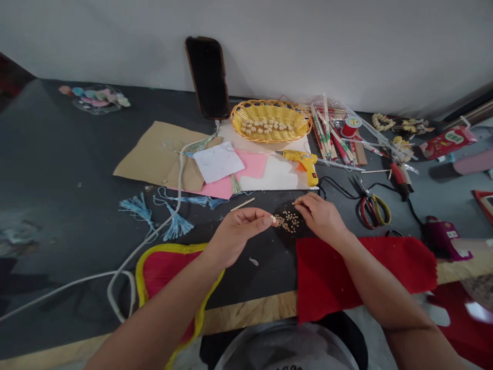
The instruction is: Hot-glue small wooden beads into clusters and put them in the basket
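Between the thumb and fingers of my left hand [246, 226] is a small whitish piece [273, 219], too small to make out fully. My right hand [318, 213] is closed in a pinch just to the right; whatever sits at its fingertips is too tiny to name. Below and between the hands, a scatter of small tan beads [288, 222] lies on the dark table [254, 288]. A thin wooden stick [242, 204] rests just behind my left hand. Beyond, a yellow woven basket [271, 135] holds several small pale clusters.
A yellow glue gun [306, 163] lies on white board behind my right hand. Scissors [372, 205] and a red cloth [365, 270] are at right. Blue tassels [177, 223], a white cable [150, 236] and a yellow-edged red pad [169, 267] lie left. A phone [208, 77] leans on the wall.
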Tool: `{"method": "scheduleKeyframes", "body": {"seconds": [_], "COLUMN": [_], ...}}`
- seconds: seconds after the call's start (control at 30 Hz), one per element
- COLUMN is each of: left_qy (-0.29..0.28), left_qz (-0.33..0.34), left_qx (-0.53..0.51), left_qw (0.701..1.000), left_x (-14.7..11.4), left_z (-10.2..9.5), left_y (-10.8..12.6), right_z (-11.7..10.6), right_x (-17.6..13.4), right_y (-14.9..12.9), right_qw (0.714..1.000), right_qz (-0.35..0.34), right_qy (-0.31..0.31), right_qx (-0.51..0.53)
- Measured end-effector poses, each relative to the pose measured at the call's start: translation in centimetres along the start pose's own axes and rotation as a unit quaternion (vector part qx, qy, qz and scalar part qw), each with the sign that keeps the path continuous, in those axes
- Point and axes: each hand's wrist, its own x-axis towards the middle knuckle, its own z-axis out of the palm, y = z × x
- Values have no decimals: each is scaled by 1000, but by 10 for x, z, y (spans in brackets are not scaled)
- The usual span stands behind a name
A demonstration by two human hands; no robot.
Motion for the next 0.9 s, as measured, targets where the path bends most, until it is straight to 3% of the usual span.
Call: {"method": "scheduleKeyframes", "body": {"seconds": [0.4, 0.7, 0.9], "left_qy": [4, 0, -3], "left_qz": [-3, 2, 5], "left_qx": [-4, -8, -7], "left_qw": [1000, 1000, 1000], "left_x": [0, 0, 1], "left_z": [1, 0, -1], "left_y": [0, 1, -1], "right_z": [5, 5, -1], "right_x": [8, 1, 0], "right_y": [-4, 5, 6], "right_qw": [996, 998, 999], "right_qz": [13, -52, -16], "right_qy": [10, 19, 24], "right_qx": [-89, -2, 29]}}
